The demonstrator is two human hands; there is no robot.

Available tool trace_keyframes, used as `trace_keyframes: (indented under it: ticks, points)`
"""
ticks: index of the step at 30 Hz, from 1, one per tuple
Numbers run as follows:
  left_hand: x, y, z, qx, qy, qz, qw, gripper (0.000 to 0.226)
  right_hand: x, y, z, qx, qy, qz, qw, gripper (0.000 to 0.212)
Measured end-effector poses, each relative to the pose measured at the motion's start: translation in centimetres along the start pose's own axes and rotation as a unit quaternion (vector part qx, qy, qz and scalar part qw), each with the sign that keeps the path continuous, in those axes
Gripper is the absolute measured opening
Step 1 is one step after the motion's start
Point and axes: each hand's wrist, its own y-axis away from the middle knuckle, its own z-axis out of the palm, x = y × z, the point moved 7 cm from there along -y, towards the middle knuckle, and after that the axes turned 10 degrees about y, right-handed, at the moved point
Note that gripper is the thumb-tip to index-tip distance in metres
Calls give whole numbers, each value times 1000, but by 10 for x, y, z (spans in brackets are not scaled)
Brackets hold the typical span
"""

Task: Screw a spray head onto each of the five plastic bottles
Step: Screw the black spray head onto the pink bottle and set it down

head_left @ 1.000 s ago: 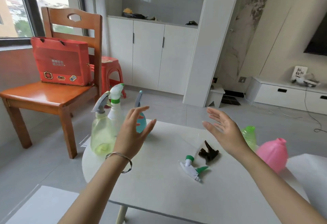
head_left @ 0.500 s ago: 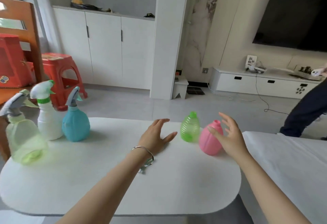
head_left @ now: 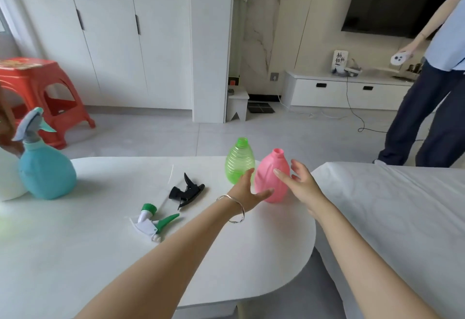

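Well to the left of the left hand [head_left: 247, 192], at the frame's edge, a white shape [head_left: 7, 177] is cut off; it may be a bottle, but its top is out of view. Next to it stands the blue bottle [head_left: 46, 177], upright on the table [head_left: 75, 255] with a grey-blue trigger head [head_left: 30, 124] seated on its neck. This is the only bottle that shows as finished.

Nearer, to the left of that hand's wrist and bangle [head_left: 236, 208], 2 loose heads lie on their sides: the green-and-white spray head [head_left: 151, 221] closest to the person, and the black spray head [head_left: 187, 190] just beyond it. Neither is touched.

The left hand is released, with its fingers spread and gripping nothing. Its fingertips lie in front of the lower green bottle [head_left: 237, 160] and its thumb points at the base of the pink bottle [head_left: 270, 177]. Whether it touches either bottle cannot be told. Both bottles stand upright, touching or nearly so, with bare open necks.

The right hand [head_left: 303, 186] is also relaxed and empty. It sits just right of the pink bottle, with 1 finger crossing in front of the bottle's body.

By this view, at least 1 bottle is capped and 2 are left, with 2 heads waiting for them. The other bottles cannot be counted from here. The step in hand looks like picking up 1 of the open bottles, most likely the pink one.
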Motion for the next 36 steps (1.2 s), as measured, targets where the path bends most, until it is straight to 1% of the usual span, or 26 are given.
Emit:
trace_keyframes:
  ticks: [3, 5, 7, 9, 13, 16, 18, 20, 23, 25, 28, 32, 34, 36]
  points:
    - [2, -4, 8, 4, 26, 3, 1000, 86, 1, -2, 4, -4, -4, 2, 1000, 79]
    - [2, -4, 9, 13, 32, 4, 999, 89, 2, -2, 3, 5, 6, 1, 1000, 79]
    - [-1, -3, 8, 20, 19, 2, 1000, 92, 5, -2, 3, 6, 26, -1, 1000, 73]
    - [-4, 0, 8, 20, 0, 2, 1000, 91, 9, -1, 6, -10, 36, 2, 999, 67]
    - [-7, 7, 9, 16, 9, 14, 1000, 83, 15, 6, 17, -43, 1, 21, 999, 76]
    - [-1, 14, 9, 11, 46, 51, 998, 82, 11, 12, 22, -56, -25, 25, 998, 73]
    - [5, 20, 2, 26, 45, 84, 995, 85, 5, 17, 26, -69, -60, 41, 995, 70]
    - [10, 28, -11, 53, 27, 118, 991, 90, -6, 24, 30, -86, -96, 48, 990, 68]
    - [15, 43, -42, 97, 11, 156, 983, 92, -31, 39, 45, -127, -140, 39, 981, 74]
    - [15, 55, -64, 101, 6, 164, 981, 90, -46, 49, 60, -156, -157, 32, 975, 76]
    - [9, 77, -98, 81, 23, 161, 983, 87, -68, 63, 92, -203, -182, 27, 962, 74]
    - [-8, 114, -154, 104, 27, 149, 983, 87, -93, 81, 139, -274, -169, -1, 947, 66]
    - [-23, 132, -185, 126, 23, 136, 982, 89, -101, 85, 159, -289, -159, -13, 944, 62]
    - [-37, 148, -211, 140, 16, 122, 983, 90, -100, 82, 169, -275, -141, -21, 951, 52]
